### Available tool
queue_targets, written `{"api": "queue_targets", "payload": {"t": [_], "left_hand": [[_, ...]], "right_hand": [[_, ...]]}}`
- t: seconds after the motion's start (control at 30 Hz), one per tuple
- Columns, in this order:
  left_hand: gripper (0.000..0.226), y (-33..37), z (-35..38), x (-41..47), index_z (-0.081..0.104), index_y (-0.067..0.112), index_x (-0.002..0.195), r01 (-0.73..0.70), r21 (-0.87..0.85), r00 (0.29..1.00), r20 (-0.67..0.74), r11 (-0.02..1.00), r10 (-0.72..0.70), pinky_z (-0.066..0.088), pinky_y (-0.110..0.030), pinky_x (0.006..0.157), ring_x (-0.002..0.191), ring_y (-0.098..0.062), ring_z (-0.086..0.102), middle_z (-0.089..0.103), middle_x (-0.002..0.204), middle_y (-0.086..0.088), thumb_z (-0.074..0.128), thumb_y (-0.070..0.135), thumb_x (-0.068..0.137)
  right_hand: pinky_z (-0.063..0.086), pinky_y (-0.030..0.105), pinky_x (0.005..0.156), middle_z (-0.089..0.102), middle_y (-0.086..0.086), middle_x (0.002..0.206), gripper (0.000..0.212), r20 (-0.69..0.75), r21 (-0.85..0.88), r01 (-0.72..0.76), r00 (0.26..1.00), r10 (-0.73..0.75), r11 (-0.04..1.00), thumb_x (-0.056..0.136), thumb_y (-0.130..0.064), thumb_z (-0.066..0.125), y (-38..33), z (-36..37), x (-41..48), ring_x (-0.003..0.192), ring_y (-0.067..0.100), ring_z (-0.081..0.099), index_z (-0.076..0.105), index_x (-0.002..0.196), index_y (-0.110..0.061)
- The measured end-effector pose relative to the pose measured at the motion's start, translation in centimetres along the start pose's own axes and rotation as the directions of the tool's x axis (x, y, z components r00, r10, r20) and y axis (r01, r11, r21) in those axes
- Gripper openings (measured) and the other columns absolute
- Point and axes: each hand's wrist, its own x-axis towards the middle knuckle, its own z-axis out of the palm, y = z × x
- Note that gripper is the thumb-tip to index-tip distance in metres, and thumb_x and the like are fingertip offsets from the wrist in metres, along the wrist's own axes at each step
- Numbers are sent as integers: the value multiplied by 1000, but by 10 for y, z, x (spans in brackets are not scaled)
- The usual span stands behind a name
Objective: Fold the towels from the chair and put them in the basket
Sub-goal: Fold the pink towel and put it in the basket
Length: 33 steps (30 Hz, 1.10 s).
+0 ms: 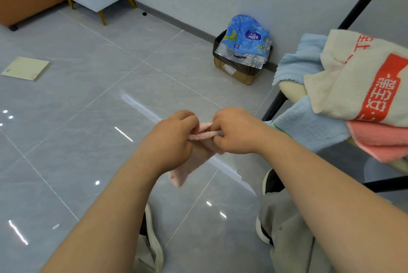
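Hands together mid-frame over the tiled floor [88, 100]: left hand [174, 138] and right hand [234, 131] both pinch the pink towel's [187, 166] top edge; rest hangs below left hand. Chair [291, 90] at right carries the other towels: white towel with red print [362, 80] on top.

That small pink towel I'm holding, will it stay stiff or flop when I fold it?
Probably floppy: the pink towel sags below where the left hand and right hand pinch its edge. Likely light, since finger pinches alone carry it. Its fuzzy pile should resist slipping.
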Motion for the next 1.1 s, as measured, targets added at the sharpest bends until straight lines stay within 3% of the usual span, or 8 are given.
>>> {"api": "queue_targets", "payload": {"t": [0.2,0.33,0.57,0.73,0.8,0.87,0.97,1.1], "left_hand": [[31,-13,1,1,71,20,92,22,71,999,-32,997,-20,38,-30,65,82,-25,57,61,92,5,54,-1,77],[31,-13,-2,3,76,21,94,71,122,997,30,990,-75,37,-28,67,86,-21,55,62,89,3,59,1,78],[53,-20,-5,0,74,31,113,78,133,995,53,988,-86,47,-31,73,88,-20,57,63,89,4,56,-3,77],[31,-20,-10,1,77,21,97,191,156,980,22,969,-197,47,-35,72,85,-22,56,63,87,-1,51,5,88],[19,-20,-12,0,69,16,85,251,138,968,-13,958,-252,40,-33,65,81,-24,55,59,80,-1,52,14,93],[13,-20,-12,0,61,18,84,303,73,953,-32,950,-302,40,-33,64,82,-24,56,60,82,1,54,21,95],[9,-20,-13,-1,56,20,89,361,-26,931,-48,932,-362,48,-37,68,84,-22,57,60,88,3,55,26,95],[9,-19,-14,-3,52,21,100,341,-58,937,-62,938,-344,49,-38,69,84,-20,58,61,89,5,58,25,94]], "right_hand": [[53,45,62,61,4,70,23,-56,12,-39,998,40,999,75,-36,50,6,-3,-3,67,23,58,60,64,-19],[52,44,64,61,5,72,32,-87,-6,-59,995,58,998,84,-43,56,8,-7,-4,68,23,57,63,67,-16],[50,41,66,63,7,76,31,-26,-79,-99,995,97,992,93,-41,61,13,-18,-6,73,25,58,69,76,-16],[46,37,66,64,5,80,20,-30,-31,-119,993,118,992,94,-31,62,16,-19,-6,77,23,58,70,82,-19],[47,38,69,65,5,88,12,-55,1,-119,991,119,993,95,-26,62,18,-18,-6,84,24,58,68,87,-19],[45,36,69,64,1,93,3,-69,61,-125,989,129,990,94,-22,62,21,-17,-7,88,22,57,65,95,-22],[42,30,64,59,-6,96,16,-75,191,-130,986,147,973,93,-20,64,23,-17,-11,88,18,56,54,102,-29],[46,33,74,59,-7,104,31,-23,243,-145,988,156,959,93,-22,67,23,-18,-12,94,17,57,49,116,-34]]}}
